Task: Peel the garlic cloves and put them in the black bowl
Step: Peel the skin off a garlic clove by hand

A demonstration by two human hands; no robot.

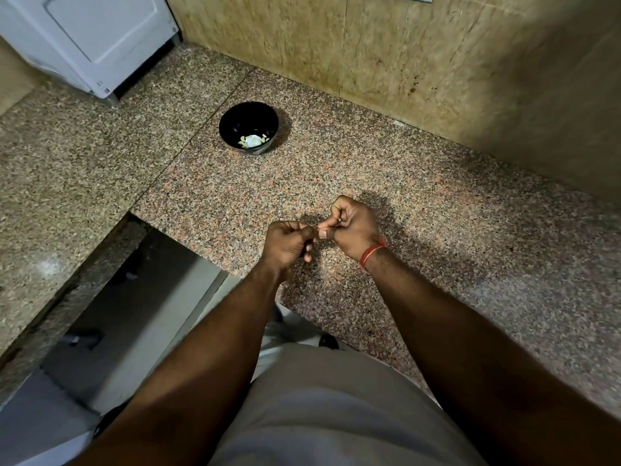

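Note:
The black bowl stands on the granite counter, well beyond my hands, with several pale garlic pieces at its bottom. My left hand and my right hand meet above the counter near its front edge, fingers curled. Between their fingertips they pinch a small garlic clove, almost wholly hidden by the fingers. A red thread band circles my right wrist.
The speckled granite counter forms an L with a cut-out gap at the lower left showing the floor. A tiled wall runs behind. A white appliance stands at the back left corner.

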